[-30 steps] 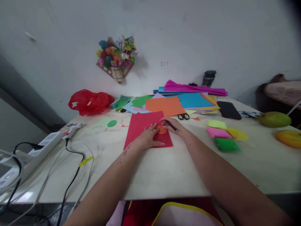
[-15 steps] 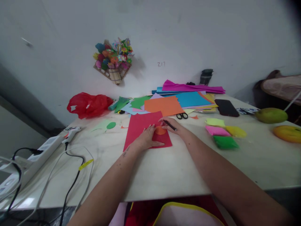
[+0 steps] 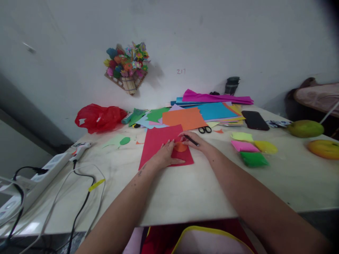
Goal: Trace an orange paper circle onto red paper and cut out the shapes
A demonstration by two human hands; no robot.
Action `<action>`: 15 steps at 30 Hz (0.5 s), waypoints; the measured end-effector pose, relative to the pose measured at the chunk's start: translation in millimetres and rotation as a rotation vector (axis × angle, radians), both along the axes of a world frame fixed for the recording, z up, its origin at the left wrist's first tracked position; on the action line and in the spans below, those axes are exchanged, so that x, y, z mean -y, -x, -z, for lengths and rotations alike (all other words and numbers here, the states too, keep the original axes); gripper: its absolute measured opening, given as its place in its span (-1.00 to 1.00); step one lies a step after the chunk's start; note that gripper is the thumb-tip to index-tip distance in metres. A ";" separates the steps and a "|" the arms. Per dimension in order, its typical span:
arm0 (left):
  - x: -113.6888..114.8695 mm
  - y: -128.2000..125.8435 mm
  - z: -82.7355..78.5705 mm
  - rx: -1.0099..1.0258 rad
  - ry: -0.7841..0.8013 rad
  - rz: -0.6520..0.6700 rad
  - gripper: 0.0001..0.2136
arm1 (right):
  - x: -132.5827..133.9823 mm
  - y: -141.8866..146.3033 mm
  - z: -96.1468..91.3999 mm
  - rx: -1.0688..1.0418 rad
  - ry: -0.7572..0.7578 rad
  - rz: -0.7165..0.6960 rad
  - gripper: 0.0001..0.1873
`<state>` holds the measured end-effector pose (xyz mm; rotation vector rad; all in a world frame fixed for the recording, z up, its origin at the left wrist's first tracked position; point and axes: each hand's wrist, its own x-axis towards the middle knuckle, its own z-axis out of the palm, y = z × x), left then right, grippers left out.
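Observation:
A sheet of red paper (image 3: pixel 150 146) lies on the table in front of me, with an orange paper circle (image 3: pixel 181 147) on its right part. My left hand (image 3: pixel 167 154) rests on the red sheet, fingers spread, some fingertips at the circle's left edge. In my right hand (image 3: pixel 195 141) is a black pen (image 3: pixel 191 140), held at the circle's upper right side. The pen's tip is too small to make out against the fingers. Just beyond my right hand lie black-handled scissors (image 3: pixel 204 129).
Behind the red sheet are an orange sheet (image 3: pixel 184 118), a blue sheet (image 3: pixel 218 111) and other papers. A phone (image 3: pixel 255 120), colored packets (image 3: pixel 254 159) and mangoes (image 3: pixel 305 128) sit to the right. On the left are a red plastic bag (image 3: pixel 99 118), a power strip (image 3: pixel 51 167) and cables.
Almost nothing differs. Both hands, the pen and the orange circle keep their places on the red sheet; the view has shifted very slightly.

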<state>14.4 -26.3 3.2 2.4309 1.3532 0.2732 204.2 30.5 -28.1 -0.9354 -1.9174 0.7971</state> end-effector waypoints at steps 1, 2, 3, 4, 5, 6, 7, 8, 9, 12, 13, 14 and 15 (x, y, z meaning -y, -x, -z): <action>-0.3 0.4 0.7 0.003 -0.004 0.005 -0.07 | -1.2 0.1 1.3 -0.004 0.003 0.001 -0.69; -0.5 0.9 1.1 0.008 -0.010 0.012 -0.09 | -2.2 0.2 2.6 -0.009 0.008 0.004 -0.69; -0.5 1.3 1.3 0.013 -0.019 0.022 -0.11 | -2.9 0.3 3.7 -0.014 0.015 0.007 -0.68; -0.2 1.7 1.0 0.019 -0.028 0.034 -0.15 | -3.4 0.2 4.5 -0.020 0.020 0.011 -0.68; 0.2 2.0 0.4 0.025 -0.036 0.050 -0.19 | -3.7 0.0 5.1 -0.021 0.021 0.011 -0.67; 0.8 2.2 -0.6 0.028 -0.043 0.066 -0.23 | -3.7 -0.2 5.5 -0.018 0.014 0.009 -0.67; 1.4 2.3 -1.8 0.025 -0.045 0.079 -0.26 | -3.6 -0.5 5.6 -0.010 0.003 0.006 -0.67; 2.0 2.3 -3.1 0.015 -0.042 0.088 -0.28 | -3.4 -0.7 5.4 -0.002 -0.012 0.006 -0.67; 2.4 2.2 -4.4 -0.004 -0.031 0.095 -0.30 | -3.1 -0.8 4.8 0.004 -0.028 0.009 -0.67; 2.3 2.3 -6.8 -0.074 0.002 0.115 -0.31 | -1.9 0.5 0.8 -0.017 -0.043 0.066 -0.69; 1.9 2.5 -7.2 -0.092 0.004 0.123 -0.31 | -1.3 1.3 -1.2 -0.041 -0.038 0.102 -0.71; 1.6 2.7 -7.6 -0.107 0.001 0.130 -0.31 | -0.5 2.3 -3.5 -0.073 -0.031 0.140 -0.73; 1.4 3.0 -7.9 -0.120 -0.003 0.136 -0.31 | 0.3 3.4 -5.9 -0.107 -0.023 0.173 -0.74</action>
